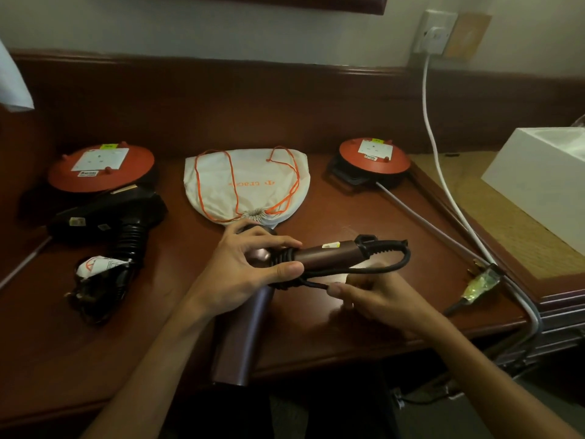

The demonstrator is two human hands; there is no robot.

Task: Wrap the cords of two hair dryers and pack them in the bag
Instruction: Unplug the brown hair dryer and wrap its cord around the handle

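A brown hair dryer is held over the desk middle, its handle pointing right and its barrel pointing down toward me. My left hand grips it at the joint of body and handle, thumb over black cord turns wound there. My right hand pinches the black cord, which loops out from the handle's end and back. A black hair dryer lies at the left, its cord bundled with a white tag. A white drawstring bag with orange strings lies flat behind my hands, mouth cinched.
Two orange cord reels sit at the back left and back right of the wooden desk. A white cable runs from a wall socket down the right edge. A white box stands at the far right.
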